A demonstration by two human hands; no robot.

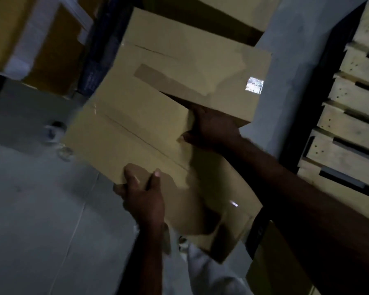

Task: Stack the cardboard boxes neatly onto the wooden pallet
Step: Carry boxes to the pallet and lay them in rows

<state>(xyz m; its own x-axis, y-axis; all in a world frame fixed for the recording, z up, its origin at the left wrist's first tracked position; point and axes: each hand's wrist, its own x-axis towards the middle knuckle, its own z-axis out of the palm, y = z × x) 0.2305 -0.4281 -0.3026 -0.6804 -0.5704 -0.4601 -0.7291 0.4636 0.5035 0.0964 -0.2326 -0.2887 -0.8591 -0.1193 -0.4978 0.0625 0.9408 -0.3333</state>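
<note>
Holding cardboard box (132,133) in the air, near wooden pallet (354,107): left hand (142,194) on near edge, right hand (211,128) on right side, fingers curled on it. Could slip or land crooked, given edge-only grip and dim light.

We log the near box (136,133) as yellow-tan and the far box (190,67) the same. Tape strip (170,81): duller brown. Label (254,85): silvery white, speckled. Pallet (354,122): pale wood with dark gaps between slats. Floor (41,220): grey, thin pale lines.
</note>
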